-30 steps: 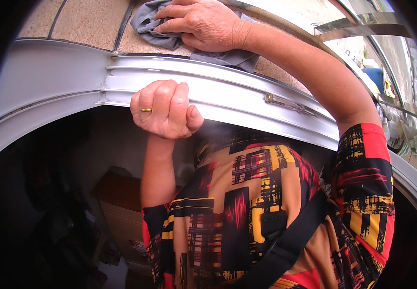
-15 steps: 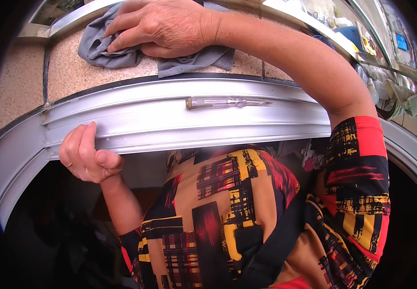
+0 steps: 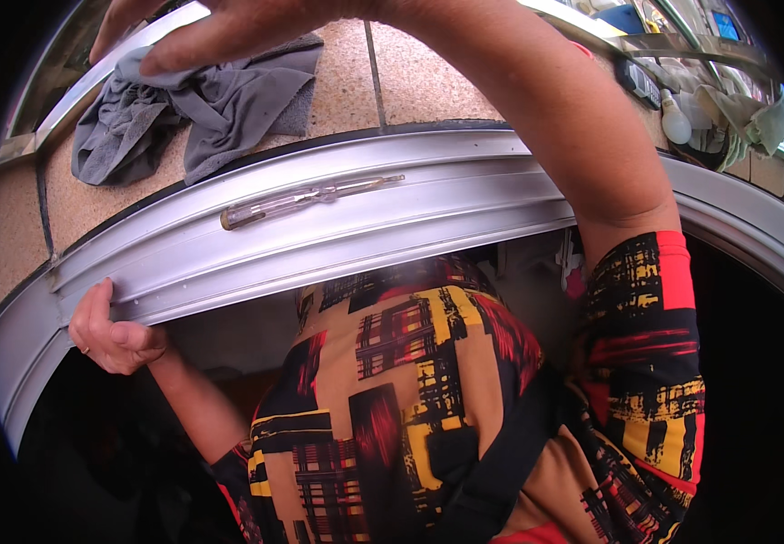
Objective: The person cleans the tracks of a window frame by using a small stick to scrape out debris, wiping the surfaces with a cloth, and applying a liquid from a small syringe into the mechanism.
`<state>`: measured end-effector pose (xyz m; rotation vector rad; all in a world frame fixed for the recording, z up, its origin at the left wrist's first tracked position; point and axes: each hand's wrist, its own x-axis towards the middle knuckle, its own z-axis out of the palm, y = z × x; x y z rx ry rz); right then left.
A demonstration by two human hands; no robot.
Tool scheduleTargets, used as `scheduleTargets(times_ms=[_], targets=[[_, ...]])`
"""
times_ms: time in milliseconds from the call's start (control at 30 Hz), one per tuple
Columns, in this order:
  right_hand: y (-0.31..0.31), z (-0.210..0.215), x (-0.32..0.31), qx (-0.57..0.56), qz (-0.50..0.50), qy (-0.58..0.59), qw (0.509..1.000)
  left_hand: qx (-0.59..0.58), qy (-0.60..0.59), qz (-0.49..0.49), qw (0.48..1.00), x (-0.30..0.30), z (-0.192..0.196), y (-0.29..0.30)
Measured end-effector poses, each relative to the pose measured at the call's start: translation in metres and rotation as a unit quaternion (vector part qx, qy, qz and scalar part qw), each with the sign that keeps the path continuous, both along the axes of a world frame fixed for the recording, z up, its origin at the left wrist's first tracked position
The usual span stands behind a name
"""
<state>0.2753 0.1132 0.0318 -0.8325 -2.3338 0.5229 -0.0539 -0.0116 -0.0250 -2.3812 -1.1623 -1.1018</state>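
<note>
Over the tiled ledge (image 3: 433, 77), my right hand (image 3: 247, 34) reaches across from the right with its fingers apart, partly cut off by the upper edge. Its thumb is just above or against a crumpled grey cloth (image 3: 238, 113); contact is hard to tell. My left hand (image 3: 116, 331) is hooked over the near edge of the silver window frame (image 3: 464, 186) at its left end, fingers on top. A clear-handled screwdriver (image 3: 310, 199) lies in the frame's channel, tip toward the right, apart from both hands.
Metal window bars (image 3: 682, 54) run along the far side. At the upper right are a white light bulb (image 3: 677, 118), a pale bundled cloth (image 3: 744, 113) and other small items. The frame bends down at both sides around my body.
My right hand has moved up and left, lifting its fingers off the grey cloth and spreading them. The view has shifted, so the frame and screwdriver appear tilted; my left hand keeps its hold.
</note>
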Motion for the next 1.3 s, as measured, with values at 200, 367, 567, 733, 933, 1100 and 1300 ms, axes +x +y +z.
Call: scheduleTargets(times_ms=[200, 367, 567, 733, 933, 1100, 1300], targets=[[-0.063, 0.040, 0.052, -0.062, -0.151, 0.090, 0.982, 0.004, 0.019, 0.041, 0.999, -0.025, -0.019, -0.004], [-0.178, 0.025, 0.130, 0.013, -0.331, 0.053, 0.942, -0.006, 0.025, -0.008, 1.000, -0.032, -0.007, 0.012], [-0.275, -0.036, 0.137, 0.052, -0.543, 0.000, 0.838, -0.271, -0.026, -0.038, 0.961, 0.001, 0.049, -0.002], [-0.281, -0.058, 0.130, 0.101, -0.537, -0.024, 0.837, -0.301, 0.149, -0.272, 0.902, 0.124, 0.078, 0.035], [-0.280, -0.059, 0.117, 0.136, -0.520, -0.031, 0.843, -0.238, 0.342, -0.437, 0.797, 0.189, 0.051, 0.065], [-0.289, -0.055, 0.107, 0.142, -0.544, -0.031, 0.826, -0.206, 0.389, -0.496, 0.748, 0.201, 0.042, 0.081], [-0.301, -0.050, 0.101, 0.147, -0.561, -0.032, 0.814, -0.045, 0.442, -0.552, 0.706, 0.215, 0.056, 0.074]])
